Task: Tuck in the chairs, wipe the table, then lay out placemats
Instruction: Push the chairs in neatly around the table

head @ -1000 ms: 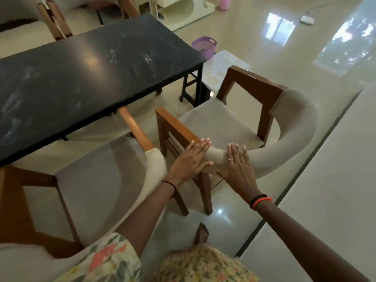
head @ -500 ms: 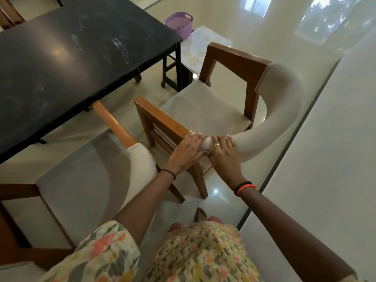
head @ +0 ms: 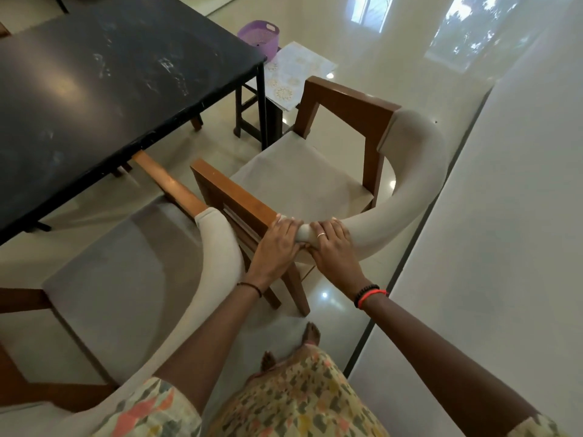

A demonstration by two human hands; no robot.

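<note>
Chair (head: 303,181) stands pulled out, right of the table (head: 94,89); our left hand (head: 277,244) and right hand (head: 334,247), side by side, grip the near end of its backrest (head: 394,222).

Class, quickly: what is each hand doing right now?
Left hand: grips the chair's padded backrest.
Right hand: grips the same backrest.

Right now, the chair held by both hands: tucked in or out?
Out. The chair has its seat clear of the table edge, none under the top; left hand and right hand grip its backrest.
</note>
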